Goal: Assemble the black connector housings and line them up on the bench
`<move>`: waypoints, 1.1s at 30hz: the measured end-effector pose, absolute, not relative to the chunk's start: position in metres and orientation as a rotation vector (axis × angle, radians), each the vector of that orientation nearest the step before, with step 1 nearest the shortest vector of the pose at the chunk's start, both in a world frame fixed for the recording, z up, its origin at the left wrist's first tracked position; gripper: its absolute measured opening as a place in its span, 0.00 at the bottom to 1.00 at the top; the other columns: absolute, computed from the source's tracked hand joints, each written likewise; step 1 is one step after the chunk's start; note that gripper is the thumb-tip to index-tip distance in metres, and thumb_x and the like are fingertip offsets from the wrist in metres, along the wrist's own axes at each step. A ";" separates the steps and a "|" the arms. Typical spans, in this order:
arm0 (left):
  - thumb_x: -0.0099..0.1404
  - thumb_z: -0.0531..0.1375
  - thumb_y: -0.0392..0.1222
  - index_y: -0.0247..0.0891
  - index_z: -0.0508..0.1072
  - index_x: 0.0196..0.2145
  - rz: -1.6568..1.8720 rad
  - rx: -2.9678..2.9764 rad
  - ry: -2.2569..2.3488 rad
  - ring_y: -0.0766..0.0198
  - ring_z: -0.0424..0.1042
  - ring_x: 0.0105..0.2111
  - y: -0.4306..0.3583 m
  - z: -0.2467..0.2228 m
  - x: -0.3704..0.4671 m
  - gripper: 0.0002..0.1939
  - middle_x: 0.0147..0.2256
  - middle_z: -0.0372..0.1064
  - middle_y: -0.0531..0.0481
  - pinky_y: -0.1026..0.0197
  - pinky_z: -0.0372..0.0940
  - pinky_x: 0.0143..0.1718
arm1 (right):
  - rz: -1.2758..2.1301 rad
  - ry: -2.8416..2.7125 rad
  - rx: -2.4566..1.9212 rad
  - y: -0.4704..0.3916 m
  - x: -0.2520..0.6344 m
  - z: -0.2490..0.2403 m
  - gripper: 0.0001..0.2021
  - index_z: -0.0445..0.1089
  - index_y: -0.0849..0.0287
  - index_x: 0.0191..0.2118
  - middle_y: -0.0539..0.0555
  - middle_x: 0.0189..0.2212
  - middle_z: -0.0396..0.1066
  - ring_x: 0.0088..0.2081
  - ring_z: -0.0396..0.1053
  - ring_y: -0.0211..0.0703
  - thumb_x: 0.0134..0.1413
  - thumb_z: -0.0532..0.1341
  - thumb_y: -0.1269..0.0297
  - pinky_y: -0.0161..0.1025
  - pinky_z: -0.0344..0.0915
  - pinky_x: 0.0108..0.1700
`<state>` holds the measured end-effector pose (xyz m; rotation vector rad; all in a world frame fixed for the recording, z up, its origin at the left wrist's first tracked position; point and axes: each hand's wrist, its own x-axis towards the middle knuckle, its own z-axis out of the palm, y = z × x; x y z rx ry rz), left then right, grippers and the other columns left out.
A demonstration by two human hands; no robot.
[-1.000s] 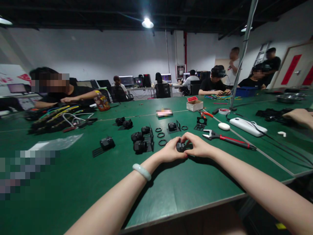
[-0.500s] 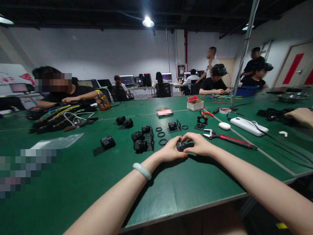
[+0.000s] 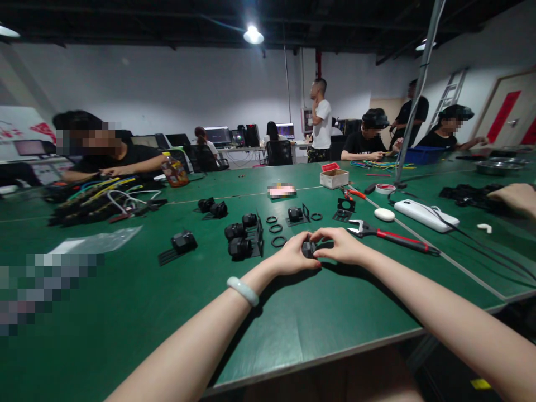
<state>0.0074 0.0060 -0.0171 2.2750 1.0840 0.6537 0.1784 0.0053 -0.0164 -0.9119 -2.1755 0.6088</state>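
Note:
A small black fitting (image 3: 309, 249) is held just above the green table (image 3: 268, 329) between my two hands. My left hand (image 3: 298, 255) wraps it from the left, with a pale bangle (image 3: 243, 291) on that wrist. From the right, the thumb and fingers of my right hand (image 3: 338, 245) pinch the same fitting. Several black rings (image 3: 278, 241) lie to the left of my hands, beside a group of black fittings on brackets (image 3: 240, 248). Beyond my hands sits another black fitting on a bracket (image 3: 295, 214), with a ring beside it.
An adjustable wrench (image 3: 393, 237) lies right of my hands, near a white oval object (image 3: 384, 214) and a white power bank (image 3: 426, 216). A metal pole (image 3: 412, 106) rises at the back right. Cable bundles (image 3: 92, 201) lie at left, before a seated person.
A standing person in a white shirt has moved left in the background, and another person at the right has shifted left. My hands hold nearly the same pose on the fitting.

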 end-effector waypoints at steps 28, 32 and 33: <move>0.41 0.60 0.43 0.36 0.60 0.40 0.677 2.237 1.079 0.63 0.61 0.35 0.004 -0.016 0.008 0.27 0.36 0.60 0.49 0.63 0.58 0.35 | 0.625 -2.201 -0.915 0.004 0.179 -0.015 0.14 0.67 0.60 0.36 0.53 0.35 0.68 0.37 0.65 0.41 0.39 0.58 0.64 0.38 0.59 0.40; 0.41 0.60 0.44 0.36 0.60 0.41 0.679 2.271 1.069 0.63 0.61 0.35 0.005 -0.017 0.007 0.27 0.36 0.60 0.49 0.63 0.58 0.35 | 0.597 -2.213 -0.913 0.005 0.179 -0.016 0.14 0.67 0.60 0.36 0.53 0.35 0.68 0.37 0.65 0.41 0.39 0.58 0.64 0.37 0.59 0.40; 0.41 0.60 0.44 0.36 0.60 0.41 0.679 2.279 1.065 0.63 0.61 0.35 0.005 -0.017 0.007 0.27 0.36 0.60 0.49 0.63 0.58 0.35 | 0.591 -2.214 -0.910 0.005 0.179 -0.017 0.14 0.67 0.60 0.36 0.53 0.35 0.68 0.37 0.65 0.40 0.39 0.58 0.64 0.37 0.59 0.40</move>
